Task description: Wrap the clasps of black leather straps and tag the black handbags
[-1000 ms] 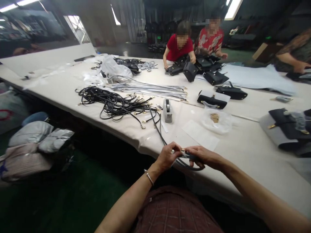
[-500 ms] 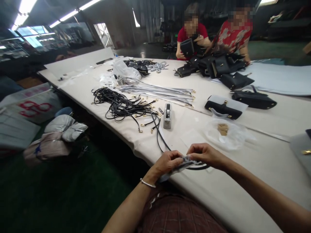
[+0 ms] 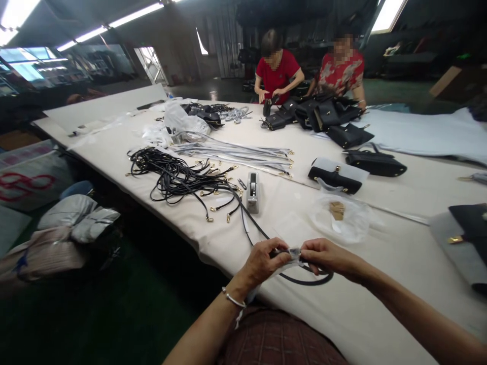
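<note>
At the table's near edge, my left hand (image 3: 267, 261) is closed on a black bag strap (image 3: 306, 282) and a piece of clear plastic wrap (image 3: 294, 255) around it. My right hand (image 3: 321, 257) pinches the other end of the wrapped part, close to the left fingertips. The strap loops below both hands, and a length of it runs back towards a tangled pile of black straps (image 3: 167, 170) with gold clasps. What lies inside the wrap is too small to make out. Just beyond my hands stands a grey tape dispenser (image 3: 253, 193), with small snips (image 3: 242, 184) beside it.
A clear plastic bag (image 3: 357, 225) holding brown pieces (image 3: 337, 210) lies right of centre. Behind it are a black handbag (image 3: 335, 177) and a heap of black bags (image 3: 323, 112). Pale straps (image 3: 236, 154) lie mid-table. Two people (image 3: 279, 71) work across the table. Wrapped bundles (image 3: 64, 233) sit at left.
My fingers have shifted along the wrapped strap, and its loop now hangs lower and shows more. The view has turned slightly right. Across the table, the person in plain red has lowered a black bag.
</note>
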A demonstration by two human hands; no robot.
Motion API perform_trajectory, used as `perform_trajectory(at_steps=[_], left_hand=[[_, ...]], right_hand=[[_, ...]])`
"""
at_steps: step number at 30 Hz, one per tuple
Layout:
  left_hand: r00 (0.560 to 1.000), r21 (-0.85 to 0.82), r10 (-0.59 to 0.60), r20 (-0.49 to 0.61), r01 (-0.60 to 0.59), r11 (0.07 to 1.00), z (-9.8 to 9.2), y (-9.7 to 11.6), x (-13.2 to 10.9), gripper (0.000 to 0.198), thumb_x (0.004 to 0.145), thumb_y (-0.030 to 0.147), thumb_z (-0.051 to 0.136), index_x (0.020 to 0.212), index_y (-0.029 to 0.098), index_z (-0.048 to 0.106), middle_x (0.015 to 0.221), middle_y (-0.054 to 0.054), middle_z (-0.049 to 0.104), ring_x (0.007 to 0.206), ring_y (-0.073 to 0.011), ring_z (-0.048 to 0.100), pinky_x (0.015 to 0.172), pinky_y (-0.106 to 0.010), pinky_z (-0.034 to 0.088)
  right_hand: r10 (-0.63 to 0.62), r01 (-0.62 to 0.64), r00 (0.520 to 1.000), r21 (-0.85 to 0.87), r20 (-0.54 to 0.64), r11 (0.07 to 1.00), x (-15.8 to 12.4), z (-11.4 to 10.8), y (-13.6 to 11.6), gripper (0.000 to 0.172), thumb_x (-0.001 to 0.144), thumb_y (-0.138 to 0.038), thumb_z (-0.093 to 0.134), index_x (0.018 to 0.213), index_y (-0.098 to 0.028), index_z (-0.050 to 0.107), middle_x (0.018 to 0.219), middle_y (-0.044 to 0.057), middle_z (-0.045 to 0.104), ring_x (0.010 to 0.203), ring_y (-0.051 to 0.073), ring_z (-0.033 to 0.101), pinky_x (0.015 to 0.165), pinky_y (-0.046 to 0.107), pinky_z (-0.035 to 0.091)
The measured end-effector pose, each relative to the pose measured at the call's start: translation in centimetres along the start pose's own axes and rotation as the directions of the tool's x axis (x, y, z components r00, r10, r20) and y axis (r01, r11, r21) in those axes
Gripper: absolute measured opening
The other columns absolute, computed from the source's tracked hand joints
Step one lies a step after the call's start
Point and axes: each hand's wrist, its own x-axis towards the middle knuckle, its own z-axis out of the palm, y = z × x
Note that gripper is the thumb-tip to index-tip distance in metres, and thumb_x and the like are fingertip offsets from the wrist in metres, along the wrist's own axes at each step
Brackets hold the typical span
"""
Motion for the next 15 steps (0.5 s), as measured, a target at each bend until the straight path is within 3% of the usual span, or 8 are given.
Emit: perform_trajectory(at_steps=[4, 8, 10, 12, 15], left_hand=[[1.0, 0.06, -0.03, 0.004, 0.03, 0.998, 0.0, 0.6, 0.9, 0.011, 0.08, 0.027, 0.067, 0.086, 0.018, 0.07, 0.074, 0.001, 0.065, 0.066, -0.0124, 0.054, 0.06, -0.022, 0.041], [0.993, 0.023, -0.109, -0.044, 0.11, 0.994, 0.4, 0.4, 0.9, 0.012, 0.086, 0.024, 0.059, 0.08, 0.018, 0.068, 0.07, 0.001, 0.063, 0.064, -0.0126, 0.055, 0.061, -0.022, 0.043], [0.995, 0.139, -0.013, -0.101, 0.027, 0.99, 0.8, 0.3, 0.6, 0.011, 0.087, 0.02, 0.058, 0.083, 0.02, 0.069, 0.08, -0.001, 0.067, 0.075, -0.015, 0.06, 0.071, -0.025, 0.047], [0.977, 0.347, 0.169, -0.129, -0.115, 0.931, 1.3, 0.2, 0.3, 0.011, 0.088, 0.019, 0.059, 0.087, 0.021, 0.07, 0.093, -0.004, 0.069, 0.09, -0.0192, 0.061, 0.084, -0.031, 0.048], [0.934, 0.533, 0.341, -0.102, -0.239, 0.812, 1.6, 0.0, -0.3, 0.016, 0.093, 0.019, 0.055, 0.091, 0.022, 0.07, 0.097, -0.008, 0.068, 0.095, -0.0222, 0.059, 0.089, -0.038, 0.047]], right_hand=[[-0.076, 0.056, 0.993, -0.201, -0.092, 0.978, 0.8, 0.9, -0.7, 0.036, 0.082, -0.049, 0.06, 0.067, -0.016, 0.06, 0.053, 0.0, 0.06, 0.047, 0.009, 0.036, 0.047, 0.024, 0.022], [-0.132, 0.058, 0.975, -0.366, -0.18, 0.929, 0.3, 1.7, -2.0, 0.026, 0.084, -0.038, 0.056, 0.067, -0.019, 0.064, 0.054, 0.0, 0.062, 0.051, 0.013, 0.047, 0.053, 0.026, 0.031], [-0.145, 0.052, 0.967, -0.396, -0.208, 0.917, 0.3, 2.0, -2.2, 0.023, 0.08, -0.032, 0.059, 0.061, -0.02, 0.061, 0.053, 0.0, 0.061, 0.053, 0.014, 0.048, 0.055, 0.026, 0.031], [-0.119, 0.037, 0.969, -0.351, -0.217, 0.936, 0.7, 2.2, -1.8, 0.022, 0.078, -0.03, 0.06, 0.058, -0.02, 0.059, 0.05, 0.001, 0.059, 0.052, 0.014, 0.048, 0.055, 0.026, 0.031], [-0.044, 0.007, 0.985, -0.211, -0.168, 0.977, 1.5, 2.3, -0.5, 0.018, 0.079, -0.034, 0.057, 0.074, -0.018, 0.063, 0.048, -0.001, 0.057, 0.046, 0.012, 0.043, 0.049, 0.025, 0.028]])
